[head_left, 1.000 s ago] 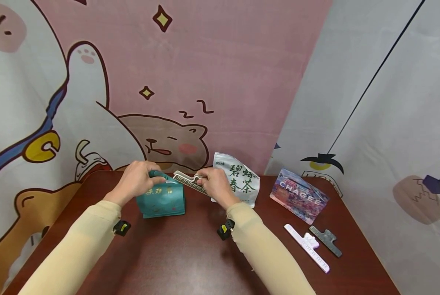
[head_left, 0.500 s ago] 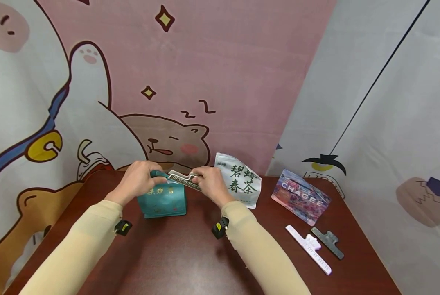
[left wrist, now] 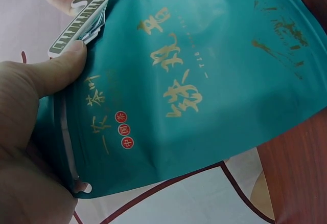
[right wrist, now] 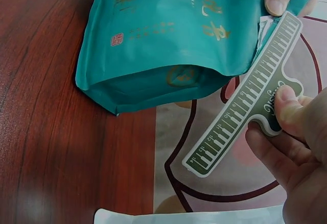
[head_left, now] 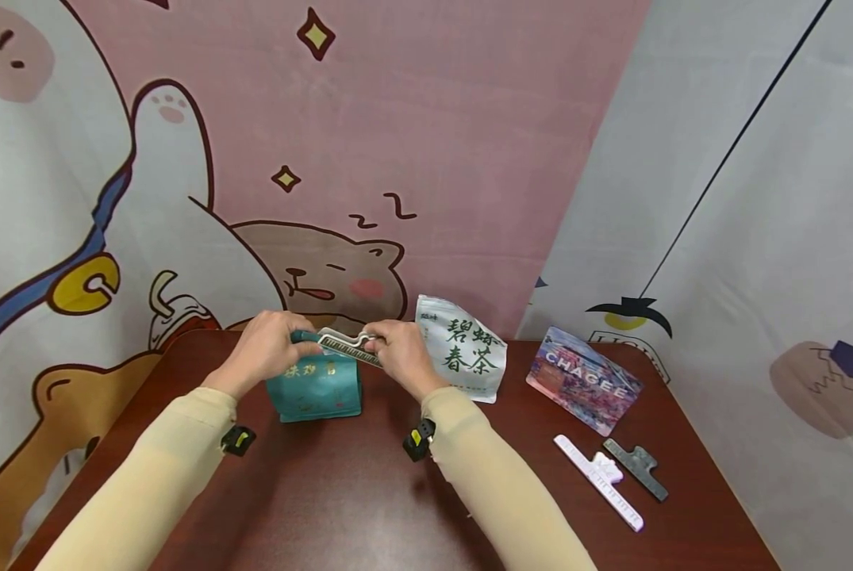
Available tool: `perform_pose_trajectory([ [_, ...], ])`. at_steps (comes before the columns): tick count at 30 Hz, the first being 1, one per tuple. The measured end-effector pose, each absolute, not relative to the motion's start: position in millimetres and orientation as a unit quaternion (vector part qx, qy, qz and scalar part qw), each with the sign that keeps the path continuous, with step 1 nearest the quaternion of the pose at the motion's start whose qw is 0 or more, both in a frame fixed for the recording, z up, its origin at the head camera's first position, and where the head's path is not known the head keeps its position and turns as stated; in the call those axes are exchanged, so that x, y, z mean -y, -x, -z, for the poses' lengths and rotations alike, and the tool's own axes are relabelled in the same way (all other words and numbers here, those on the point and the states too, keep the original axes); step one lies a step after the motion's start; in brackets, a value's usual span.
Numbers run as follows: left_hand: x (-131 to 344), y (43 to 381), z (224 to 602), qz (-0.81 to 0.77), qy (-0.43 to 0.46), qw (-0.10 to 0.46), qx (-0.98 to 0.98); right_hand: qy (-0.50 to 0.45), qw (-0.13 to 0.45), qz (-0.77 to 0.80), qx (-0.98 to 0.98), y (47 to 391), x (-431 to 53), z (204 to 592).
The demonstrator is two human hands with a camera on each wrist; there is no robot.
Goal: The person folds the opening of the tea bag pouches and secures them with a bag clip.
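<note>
A teal tea pouch (head_left: 315,394) with gold characters stands at the left of the table. My left hand (head_left: 265,342) grips its top edge, thumb in front, as the left wrist view shows. At the handle, my right hand (head_left: 408,355) pinches a long bag clip (right wrist: 245,97) printed with piano keys and ruler numbers. The clip lies slantwise along the pouch's folded top (right wrist: 265,29), its far end right by the left thumb (left wrist: 71,63). In the right wrist view, much of its length sticks out past the pouch toward the right hand.
Behind the right hand stands a white tea pouch (head_left: 465,349) with green characters. Farther right is a colourful CHAGEE pouch (head_left: 583,381). A white clip (head_left: 597,481) and a dark grey clip (head_left: 635,469) lie in front of it. A printed cloth (head_left: 469,159) hangs behind the table.
My right hand has brought the clip leftward, from a gap beside the pouch's top to right up against the left fingers. The left hand and teal pouch stay nearly still.
</note>
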State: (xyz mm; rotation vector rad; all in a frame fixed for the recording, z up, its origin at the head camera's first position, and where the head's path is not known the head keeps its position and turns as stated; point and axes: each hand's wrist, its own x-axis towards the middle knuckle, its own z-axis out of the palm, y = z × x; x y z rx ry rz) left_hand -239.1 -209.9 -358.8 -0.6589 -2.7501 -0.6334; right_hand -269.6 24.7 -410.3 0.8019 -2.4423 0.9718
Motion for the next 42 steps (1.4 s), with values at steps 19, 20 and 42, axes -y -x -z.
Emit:
perform_pose_trajectory([
  [19,213.0,242.8,359.4,0.22,0.248,0.114,0.937,-0.291,0.209,-0.351,0.865,266.9,-18.6,415.8],
  [20,213.3,243.2,359.7,0.221,0.247,0.114,0.937,-0.292,0.21,-0.35,0.865,267.0,-18.3,415.6],
  [42,210.3,239.3,358.3,0.249,0.151,0.093,0.952,-0.306,0.216,-0.355,0.857,265.5,-13.7,402.8],
])
